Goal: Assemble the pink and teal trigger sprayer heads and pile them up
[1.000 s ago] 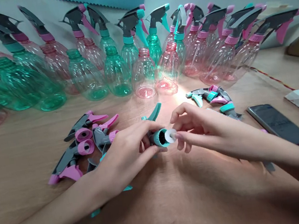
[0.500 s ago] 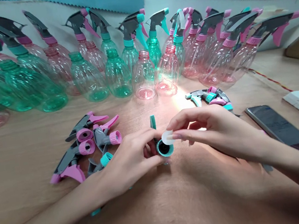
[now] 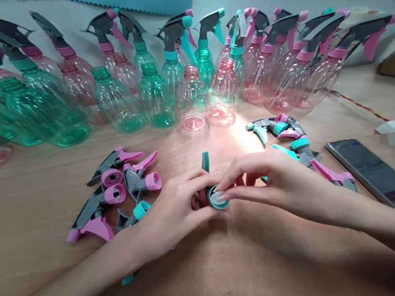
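Observation:
My left hand is closed round a grey spray head with a teal cap, its teal trigger sticking up behind my fingers. My right hand pinches a small white disc and holds it against the open mouth of the teal cap. Both hands meet low over the wooden table in the middle of the view. The body of the spray head is mostly hidden by my left fingers.
Loose pink-capped spray heads lie to the left, teal and pink ones to the right. Green bottles and pink bottles, some with spray heads, stand in rows behind. A dark phone lies right.
My right hand brought the white disc from in front of the cap, up over it, then down onto the cap's mouth. My left hand tilted the spray head so the cap faces upward.

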Demonstrator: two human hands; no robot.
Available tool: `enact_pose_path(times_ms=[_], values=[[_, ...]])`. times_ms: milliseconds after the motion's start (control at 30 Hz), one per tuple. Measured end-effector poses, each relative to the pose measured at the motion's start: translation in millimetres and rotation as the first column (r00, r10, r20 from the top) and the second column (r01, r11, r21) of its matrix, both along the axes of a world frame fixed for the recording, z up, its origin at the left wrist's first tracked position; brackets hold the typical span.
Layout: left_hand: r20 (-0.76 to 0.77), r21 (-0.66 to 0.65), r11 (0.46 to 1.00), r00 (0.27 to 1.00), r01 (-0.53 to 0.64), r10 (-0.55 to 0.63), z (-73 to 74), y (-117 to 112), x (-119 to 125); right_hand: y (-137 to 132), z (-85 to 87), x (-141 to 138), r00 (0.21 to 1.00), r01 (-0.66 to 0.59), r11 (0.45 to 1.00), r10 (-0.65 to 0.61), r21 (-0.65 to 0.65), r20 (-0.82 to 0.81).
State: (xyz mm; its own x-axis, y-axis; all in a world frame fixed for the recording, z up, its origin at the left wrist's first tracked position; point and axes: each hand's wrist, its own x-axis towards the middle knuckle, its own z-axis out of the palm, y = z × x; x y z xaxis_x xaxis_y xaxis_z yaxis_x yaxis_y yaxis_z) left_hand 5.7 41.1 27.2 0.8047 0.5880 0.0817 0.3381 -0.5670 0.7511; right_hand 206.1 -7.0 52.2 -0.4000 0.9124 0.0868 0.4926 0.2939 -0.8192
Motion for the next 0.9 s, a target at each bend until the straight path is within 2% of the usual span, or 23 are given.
enact_pose_path(times_ms=[167, 267, 367, 567, 733, 900], values=[[-0.004, 0.004, 1.000, 1.000, 0.022, -0.021, 0.2, -2, -1, 0, -7.0, 1, 0.996, -0.020, 0.985, 0.004, 0.169, 0.094], [-0.031, 0.033, 0.999, 0.999, 0.028, -0.027, 0.8, -2, -2, -1, -7.7, 1, 0.987, -0.030, 0.948, -0.022, 0.317, 0.159], [-0.056, 0.042, 0.999, 0.998, 0.028, -0.026, 1.0, -1, -1, -2, -3.1, 1, 0.974, -0.025, 0.919, -0.067, 0.393, 0.217], [-0.040, 0.025, 0.999, 0.999, 0.028, -0.027, -0.4, 0, -1, -3, 5.6, 2, 0.974, -0.014, 0.928, -0.071, 0.373, 0.213], [-0.036, 0.017, 0.999, 0.999, 0.033, -0.032, 0.0, -1, -2, -6, -0.3, 2, 0.969, -0.100, 0.952, 0.027, 0.288, 0.246], [-0.070, 0.054, 0.998, 0.997, 0.037, -0.034, 0.7, 0, -1, -7, -2.8, 2, 0.958, -0.117, 0.950, 0.031, 0.289, 0.286]])
